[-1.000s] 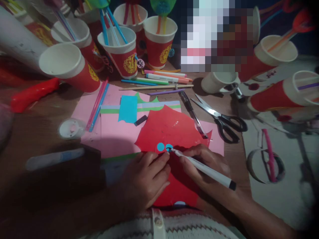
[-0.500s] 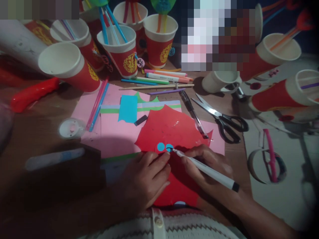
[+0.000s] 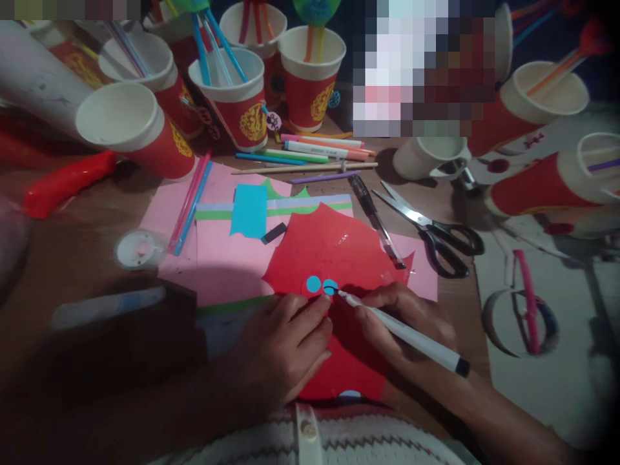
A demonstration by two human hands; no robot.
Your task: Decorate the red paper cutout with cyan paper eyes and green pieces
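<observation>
In my right hand (image 3: 411, 323) a white marker (image 3: 411, 337) with a black end is gripped at a slant. Its tip touches a small blue paper circle (image 3: 330, 285), where a short dark line shows. My left hand (image 3: 295, 345) rests on a red foam or paper sheet (image 3: 334, 245) with a jagged edge, its fingers stretched out and a fingertip at the lower edge of that circle. A second blue circle (image 3: 313, 284) lies just left, unmarked. Below the red sheet are pink sheets (image 3: 227, 258).
Scissors (image 3: 429, 226) and a black pen (image 3: 375, 219) lie right of the red sheet. Several red paper cups (image 3: 252, 116) stand behind, with a white mug (image 3: 426, 158) nearby. A tape roll (image 3: 552, 329) is at right. A red-handled tool (image 3: 70, 184) lies left.
The marker tip stays on the right blue circle, and the hand holding it has shifted very slightly. My left hand keeps its place.
</observation>
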